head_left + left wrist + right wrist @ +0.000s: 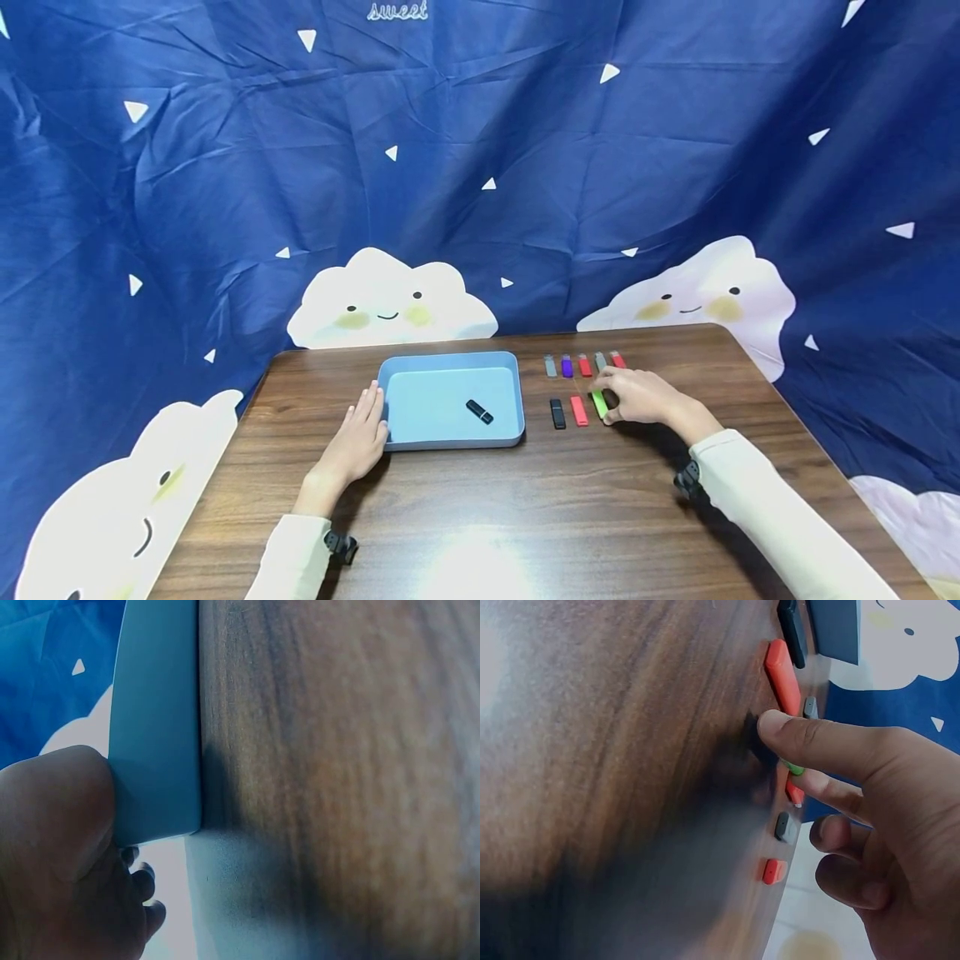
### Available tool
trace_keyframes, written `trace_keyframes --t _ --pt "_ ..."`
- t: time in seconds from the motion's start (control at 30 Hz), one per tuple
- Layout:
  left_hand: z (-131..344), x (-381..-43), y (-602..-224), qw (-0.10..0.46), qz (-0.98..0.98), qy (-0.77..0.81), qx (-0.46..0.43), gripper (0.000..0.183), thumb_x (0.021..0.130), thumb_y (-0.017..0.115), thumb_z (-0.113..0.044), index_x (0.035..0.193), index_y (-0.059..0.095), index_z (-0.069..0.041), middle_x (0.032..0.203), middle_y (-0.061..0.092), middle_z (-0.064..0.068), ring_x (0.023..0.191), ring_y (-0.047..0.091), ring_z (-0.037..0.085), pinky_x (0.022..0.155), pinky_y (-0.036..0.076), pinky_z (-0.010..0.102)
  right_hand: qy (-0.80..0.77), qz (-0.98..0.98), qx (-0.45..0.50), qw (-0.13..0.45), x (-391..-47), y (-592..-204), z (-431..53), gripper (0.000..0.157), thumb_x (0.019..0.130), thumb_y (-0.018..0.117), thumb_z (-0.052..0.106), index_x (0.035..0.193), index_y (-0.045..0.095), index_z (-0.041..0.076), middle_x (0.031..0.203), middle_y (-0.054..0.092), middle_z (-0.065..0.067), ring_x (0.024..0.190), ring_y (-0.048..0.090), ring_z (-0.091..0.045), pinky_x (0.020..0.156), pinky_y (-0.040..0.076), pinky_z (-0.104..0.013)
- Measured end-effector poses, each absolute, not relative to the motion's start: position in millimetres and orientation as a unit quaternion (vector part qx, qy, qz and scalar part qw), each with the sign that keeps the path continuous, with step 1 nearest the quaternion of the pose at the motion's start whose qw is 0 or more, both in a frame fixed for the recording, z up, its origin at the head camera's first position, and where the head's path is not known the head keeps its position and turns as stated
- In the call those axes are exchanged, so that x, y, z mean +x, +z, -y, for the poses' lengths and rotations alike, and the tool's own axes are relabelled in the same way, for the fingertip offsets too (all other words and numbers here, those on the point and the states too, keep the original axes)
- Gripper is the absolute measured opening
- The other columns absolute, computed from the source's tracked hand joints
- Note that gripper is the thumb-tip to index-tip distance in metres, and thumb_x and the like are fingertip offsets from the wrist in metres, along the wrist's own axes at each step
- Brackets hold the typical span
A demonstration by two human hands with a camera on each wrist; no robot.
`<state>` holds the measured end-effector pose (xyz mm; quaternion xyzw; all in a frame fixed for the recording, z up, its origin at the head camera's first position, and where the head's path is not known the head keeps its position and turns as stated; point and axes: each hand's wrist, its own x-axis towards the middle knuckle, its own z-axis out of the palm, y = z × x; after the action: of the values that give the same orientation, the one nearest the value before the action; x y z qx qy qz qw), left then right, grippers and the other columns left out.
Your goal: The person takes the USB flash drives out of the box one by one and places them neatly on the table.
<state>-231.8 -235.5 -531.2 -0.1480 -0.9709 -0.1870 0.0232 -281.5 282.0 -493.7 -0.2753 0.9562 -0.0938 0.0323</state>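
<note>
My right hand (636, 395) pinches a green USB flash drive (599, 404) between thumb and fingers, at the right end of the nearer row. In the right wrist view only a small part of the green drive (793, 768) shows, the rest being hidden by the thumb. Beside it in that row are a red flash drive (579, 411) and a black flash drive (557, 413). With fingers straight, my left hand (358, 440) rests against the left side of a blue tray (454, 444). Inside the tray lies another black flash drive (479, 412).
Behind the nearer row is a farther row of flash drives: a grey one (551, 367), a purple one (567, 367), a red one (585, 367) and others near my right hand. All stand on a wooden table (420, 517) before a blue curtain (450, 108).
</note>
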Motion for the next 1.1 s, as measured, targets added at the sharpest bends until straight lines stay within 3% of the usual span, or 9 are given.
trace_keyframes --t 0.33,0.9,1.1 --pt "237 -232 -534 0.024 0.969 -0.192 -0.151 0.063 0.109 0.038 -0.016 0.163 0.024 0.013 0.175 0.017 0.029 0.161 0.021 0.052 0.128 0.021 0.071 -0.091 -0.957 -0.275 0.029 -279 -498 -278 0.052 0.078 0.094 0.030 0.125 0.076 0.014 0.127 0.071 -0.005 0.104 0.074 -0.030 0.085 0.061 -0.057" --pt "239 -237 -541 0.017 0.972 -0.179 -0.148 0.063 0.112 0.038 -0.018 0.165 0.021 0.011 0.177 0.013 0.026 0.163 0.019 0.047 0.131 0.020 0.067 -0.094 -0.955 -0.282 0.026 -277 -498 -279 0.052 0.080 0.092 0.029 0.127 0.076 0.014 0.128 0.070 -0.006 0.111 0.073 -0.034 0.089 0.060 -0.059" --pt "239 -236 -540 0.018 0.972 -0.181 -0.150 0.062 0.112 0.036 -0.018 0.165 0.021 0.011 0.177 0.013 0.026 0.163 0.019 0.048 0.131 0.020 0.067 -0.099 -0.950 -0.295 0.016 -280 -494 -277 0.044 0.085 0.087 0.025 0.127 0.077 0.015 0.129 0.070 -0.007 0.104 0.075 -0.033 0.081 0.062 -0.057"
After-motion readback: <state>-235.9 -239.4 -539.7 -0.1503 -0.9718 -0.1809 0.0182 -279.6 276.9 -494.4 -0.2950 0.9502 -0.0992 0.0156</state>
